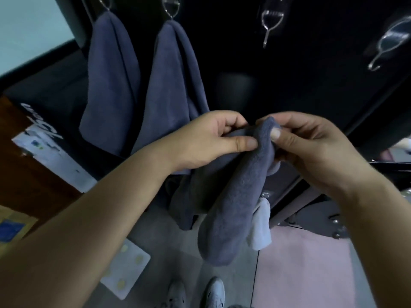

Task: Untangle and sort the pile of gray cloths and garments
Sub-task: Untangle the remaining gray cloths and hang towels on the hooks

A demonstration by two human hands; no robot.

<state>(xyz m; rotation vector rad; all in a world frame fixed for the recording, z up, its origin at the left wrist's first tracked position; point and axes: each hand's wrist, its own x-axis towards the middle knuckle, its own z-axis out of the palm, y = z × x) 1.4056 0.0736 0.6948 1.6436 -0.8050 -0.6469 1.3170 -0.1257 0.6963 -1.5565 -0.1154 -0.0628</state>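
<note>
A gray cloth (235, 196) hangs between my two hands in front of a black cabinet. My left hand (206, 141) pinches its top edge between thumb and fingers. My right hand (311, 147) pinches the same top fold from the other side, thumb on the near face. The cloth droops down toward the floor, and a white tag or cloth piece (261, 227) shows at its right edge. Two more gray cloths (111, 81) (173, 85) hang from clear hooks on the cabinet at the upper left.
Two empty clear hooks (270, 21) (389, 43) stick to the black cabinet (300, 74) at the upper right. A brown cabinet (26, 156) and papers stand at the left. My white shoes (195, 292) are on the gray floor, with a pink mat (311, 263) at the right.
</note>
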